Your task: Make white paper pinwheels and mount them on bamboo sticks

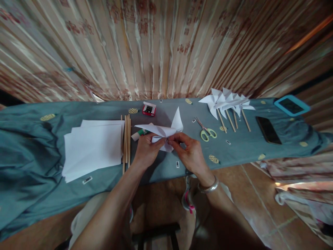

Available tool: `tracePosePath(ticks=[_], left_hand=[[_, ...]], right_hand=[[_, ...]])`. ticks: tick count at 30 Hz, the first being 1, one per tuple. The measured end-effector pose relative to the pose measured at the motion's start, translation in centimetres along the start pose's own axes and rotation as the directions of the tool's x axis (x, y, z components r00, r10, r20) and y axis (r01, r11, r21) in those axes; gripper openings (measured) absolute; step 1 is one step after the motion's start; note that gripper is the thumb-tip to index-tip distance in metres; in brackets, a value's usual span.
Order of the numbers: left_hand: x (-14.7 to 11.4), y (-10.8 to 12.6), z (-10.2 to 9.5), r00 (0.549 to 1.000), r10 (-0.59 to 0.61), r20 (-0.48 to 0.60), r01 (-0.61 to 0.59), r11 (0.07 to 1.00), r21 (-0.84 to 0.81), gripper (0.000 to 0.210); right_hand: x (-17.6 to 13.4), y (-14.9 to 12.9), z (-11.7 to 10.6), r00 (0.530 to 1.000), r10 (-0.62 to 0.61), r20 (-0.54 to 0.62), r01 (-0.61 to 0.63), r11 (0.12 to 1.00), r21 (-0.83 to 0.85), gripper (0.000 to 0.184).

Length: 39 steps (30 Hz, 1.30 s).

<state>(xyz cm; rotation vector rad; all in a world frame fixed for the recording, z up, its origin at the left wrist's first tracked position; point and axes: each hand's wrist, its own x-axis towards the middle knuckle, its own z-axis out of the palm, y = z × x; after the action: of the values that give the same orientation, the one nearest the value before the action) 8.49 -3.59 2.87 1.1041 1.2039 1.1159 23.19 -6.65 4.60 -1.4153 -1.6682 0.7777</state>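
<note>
Above the table, a white paper pinwheel (166, 131) with curved blades is held at its middle. My left hand (148, 149) is closed on it, thumb pressed on the folded paper. From the other side, my right hand (187, 151) pinches at the pinwheel's centre, its fingertips meeting the left thumb; anything small between them cannot be made out. Partly behind the paper and my left hand lies a green and white glue stick (140, 133). A small red and white box (149, 109), its lid up and dark contents showing, stands behind the pinwheel.
Stacked white paper sheets (93, 147) and several wooden sticks (126, 139) lie left on the blue-green cloth (156, 177). Green-handled scissors (205, 131), several pinwheels on sticks (226, 102), a dark phone (268, 130) and a blue-framed device (292, 105) are right. A curtain (161, 52) hangs behind.
</note>
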Motion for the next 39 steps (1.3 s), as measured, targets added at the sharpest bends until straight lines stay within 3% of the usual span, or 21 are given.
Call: tracePosePath(ticks=[13, 39], left_hand=[[0.2, -1.1, -0.4, 0.996, 0.058, 0.074, -0.066, 0.992, 0.110, 0.020], [-0.2, -1.2, -0.2, 0.996, 0.084, 0.017, -0.085, 0.992, 0.098, 0.019]], right_hand=[[-0.2, 0.3, -0.3, 1.000, -0.012, 0.029, 0.014, 0.999, -0.042, 0.008], [-0.2, 0.1, 0.0, 1.000, -0.001, 0.017, 0.002, 0.999, -0.046, 0.009]])
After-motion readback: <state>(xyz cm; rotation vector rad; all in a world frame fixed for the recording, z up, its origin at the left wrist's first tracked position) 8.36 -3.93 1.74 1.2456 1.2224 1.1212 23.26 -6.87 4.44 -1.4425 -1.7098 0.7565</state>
